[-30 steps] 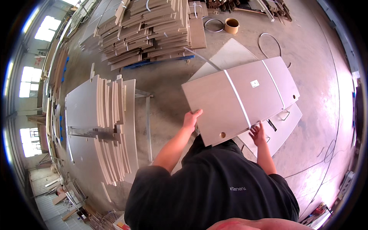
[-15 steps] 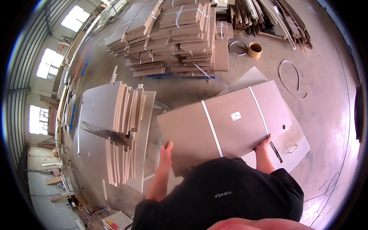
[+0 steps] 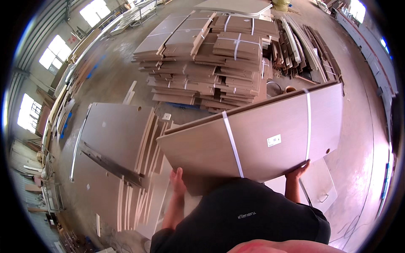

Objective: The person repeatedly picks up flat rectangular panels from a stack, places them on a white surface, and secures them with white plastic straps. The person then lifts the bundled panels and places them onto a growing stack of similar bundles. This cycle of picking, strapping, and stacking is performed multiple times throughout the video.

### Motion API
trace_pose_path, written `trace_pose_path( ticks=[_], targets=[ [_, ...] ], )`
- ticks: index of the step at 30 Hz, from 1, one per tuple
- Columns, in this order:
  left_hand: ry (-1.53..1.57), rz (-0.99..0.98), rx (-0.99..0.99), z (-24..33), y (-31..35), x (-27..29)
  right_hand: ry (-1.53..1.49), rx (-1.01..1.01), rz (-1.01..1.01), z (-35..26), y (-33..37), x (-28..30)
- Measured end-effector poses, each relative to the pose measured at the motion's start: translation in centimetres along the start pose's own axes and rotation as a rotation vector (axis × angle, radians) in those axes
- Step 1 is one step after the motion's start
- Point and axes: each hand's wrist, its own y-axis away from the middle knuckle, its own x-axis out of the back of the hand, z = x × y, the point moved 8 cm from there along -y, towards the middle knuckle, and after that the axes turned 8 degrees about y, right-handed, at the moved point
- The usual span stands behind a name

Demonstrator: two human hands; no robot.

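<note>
tall panel stack (image 3: 179, 69) behind; strapped panel bundle (image 3: 257, 141) held tilted before the torso (image 3: 249, 217).
bundle sits between both sets of fingers: left fingers (image 3: 179, 173) hold its left edge, partly hidden behind it; right fingers (image 3: 305, 164) grip its lower edge beside the right white strap (image 3: 308, 122). white label (image 3: 274, 140) on the upward face; small round hole (image 3: 328, 151) near the lower right corner.

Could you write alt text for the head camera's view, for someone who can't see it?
Someone in a black shirt holds a strapped bundle of brownish panels, left hand at its left edge, right hand at its lower edge. A panel stack sits to the left, a larger stack beyond.
</note>
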Motion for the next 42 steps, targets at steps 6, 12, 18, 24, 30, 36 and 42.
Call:
trace_pose_path(
  ticks=[6,12,18,24,30,36,42],
  targets=[
    [-0.065,-0.258,0.05,2.3,-14.3,-0.9,-0.045,0.231,-0.005,-4.8,2.5,-16.7],
    [0.487,-0.199,0.297,-6.0,-26.3,-1.7,-0.074,0.338,-0.018,-6.8,-0.4,-25.8],
    [0.514,-0.137,0.309,-10.0,-39.6,-3.4,-0.065,0.369,-0.035,-3.7,-8.7,-35.3],
    [0.738,-0.298,0.472,-11.6,-48.6,-18.5,-0.027,0.393,-0.067,-4.5,-22.9,-48.3],
    [0.869,-0.352,0.572,-19.4,-54.9,-29.2,0.14,0.413,-0.26,-8.7,-37.0,-68.2],
    [0.944,-0.303,0.659,-20.9,-58.0,-38.9,0.481,0.34,-0.565,-8.3,-51.9,-84.1],
    [0.658,-0.184,0.712,-17.8,-59.4,-43.5,1.636,0.478,-0.524,0.9,-60.6,-78.4]
  ],
)
